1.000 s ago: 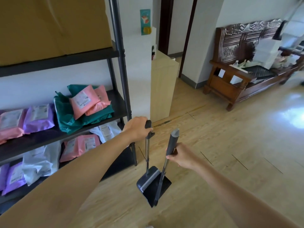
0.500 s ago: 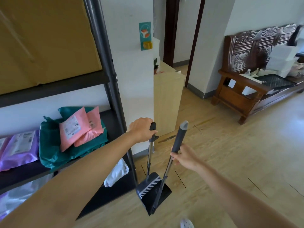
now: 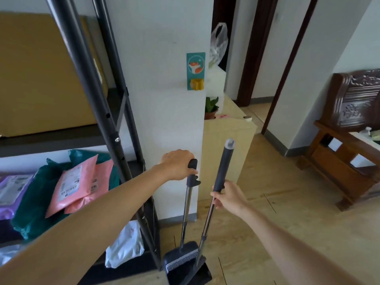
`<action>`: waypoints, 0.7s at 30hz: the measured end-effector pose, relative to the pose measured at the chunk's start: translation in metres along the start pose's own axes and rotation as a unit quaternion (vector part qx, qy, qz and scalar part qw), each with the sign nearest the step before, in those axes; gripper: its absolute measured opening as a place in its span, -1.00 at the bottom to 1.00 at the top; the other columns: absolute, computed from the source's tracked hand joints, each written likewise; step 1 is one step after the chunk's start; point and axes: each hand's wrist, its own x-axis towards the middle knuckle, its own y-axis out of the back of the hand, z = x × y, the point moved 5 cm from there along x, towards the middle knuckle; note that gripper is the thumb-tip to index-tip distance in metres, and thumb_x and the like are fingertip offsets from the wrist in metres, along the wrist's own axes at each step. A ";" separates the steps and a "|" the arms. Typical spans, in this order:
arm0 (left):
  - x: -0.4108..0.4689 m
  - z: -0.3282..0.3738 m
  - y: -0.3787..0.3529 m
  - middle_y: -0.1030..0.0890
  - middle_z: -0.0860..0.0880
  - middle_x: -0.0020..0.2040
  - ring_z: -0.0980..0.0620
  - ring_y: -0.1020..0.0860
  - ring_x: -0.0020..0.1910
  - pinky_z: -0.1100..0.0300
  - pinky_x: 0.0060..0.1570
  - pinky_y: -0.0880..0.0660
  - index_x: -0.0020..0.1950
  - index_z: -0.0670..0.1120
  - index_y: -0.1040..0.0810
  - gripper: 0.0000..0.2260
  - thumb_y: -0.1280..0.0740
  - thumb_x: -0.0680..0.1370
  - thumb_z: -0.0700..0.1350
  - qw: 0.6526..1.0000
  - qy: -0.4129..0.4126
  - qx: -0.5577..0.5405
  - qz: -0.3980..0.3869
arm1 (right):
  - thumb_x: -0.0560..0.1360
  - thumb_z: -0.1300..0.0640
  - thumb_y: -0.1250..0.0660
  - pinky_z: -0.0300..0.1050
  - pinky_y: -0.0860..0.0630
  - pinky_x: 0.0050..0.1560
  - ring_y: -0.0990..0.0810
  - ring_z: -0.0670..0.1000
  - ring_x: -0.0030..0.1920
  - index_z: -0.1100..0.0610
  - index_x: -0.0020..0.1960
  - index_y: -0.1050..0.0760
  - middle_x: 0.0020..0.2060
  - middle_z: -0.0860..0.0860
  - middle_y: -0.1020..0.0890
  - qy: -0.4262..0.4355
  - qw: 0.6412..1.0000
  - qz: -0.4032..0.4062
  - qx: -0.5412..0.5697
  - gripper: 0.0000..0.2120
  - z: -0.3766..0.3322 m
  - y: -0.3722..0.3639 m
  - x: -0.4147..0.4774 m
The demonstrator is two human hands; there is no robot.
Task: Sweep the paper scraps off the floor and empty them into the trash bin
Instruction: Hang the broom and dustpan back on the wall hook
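Fingers of the left hand (image 3: 177,164) are curled over the dustpan handle (image 3: 192,163); the broom handle (image 3: 223,165) is clasped by curled right hand (image 3: 229,197) fingers.

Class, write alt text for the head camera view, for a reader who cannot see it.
A person's left hand grips the top of a dustpan handle and the right hand grips a broom handle beside it, both upright above a wooden floor. A metal shelf rack with coloured parcels stands left, a carved wooden bench right.
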 end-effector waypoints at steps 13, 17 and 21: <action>0.079 -0.003 0.075 -0.50 -0.01 -0.11 0.02 -0.48 -0.14 0.16 -0.19 -0.40 -0.02 -0.06 -0.44 -0.72 -0.38 0.48 0.10 0.997 0.022 -0.010 0.071 | 0.59 0.20 -0.23 -0.32 -0.53 -0.46 -0.60 -0.06 -0.25 0.12 0.14 -0.31 -0.04 0.03 -0.50 0.063 0.998 -0.022 -0.007 -0.84 -0.047 0.036 0.101; 0.096 0.003 0.100 -0.52 -0.03 -0.09 0.03 -0.47 -0.13 0.17 -0.16 -0.40 0.01 -0.06 -0.46 -0.73 -0.39 0.48 0.09 0.994 0.008 0.006 0.111 | 0.60 0.21 -0.21 -0.35 -0.50 -0.50 -0.58 -0.09 -0.27 0.15 0.16 -0.33 -0.02 0.08 -0.49 0.055 0.998 0.005 -0.007 -0.85 -0.061 0.048 0.119; 0.111 0.008 0.125 -0.56 -0.03 -0.06 0.00 -0.49 -0.12 0.13 -0.13 -0.47 0.08 -0.07 -0.52 -0.69 -0.39 0.47 0.11 0.989 0.001 0.022 0.149 | 0.60 0.20 -0.21 -0.37 -0.45 -0.54 -0.58 -0.07 -0.26 0.18 0.27 -0.32 -0.04 0.01 -0.48 0.060 0.998 0.021 -0.012 -0.75 -0.075 0.060 0.132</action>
